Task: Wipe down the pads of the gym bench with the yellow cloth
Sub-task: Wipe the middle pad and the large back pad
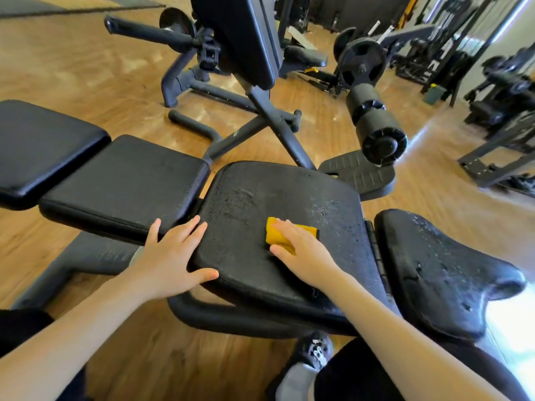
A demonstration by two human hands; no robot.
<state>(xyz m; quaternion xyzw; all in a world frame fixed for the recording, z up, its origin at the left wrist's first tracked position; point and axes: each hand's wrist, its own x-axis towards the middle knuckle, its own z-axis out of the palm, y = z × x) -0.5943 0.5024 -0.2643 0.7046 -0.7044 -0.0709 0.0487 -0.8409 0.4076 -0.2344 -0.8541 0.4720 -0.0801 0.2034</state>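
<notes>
Two hands rest on the wet middle pad [278,204]: right hand [301,250], fingers flat, presses the cloth [279,234] against it; left hand [170,256] lies released on its left edge.

Bare forearms, no sleeves; dark shorts [362,371]; grey-black sneaker [315,347], pale sock [295,380], apparently.

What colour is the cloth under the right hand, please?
Yellow cloth, clearest in the head view.
</notes>
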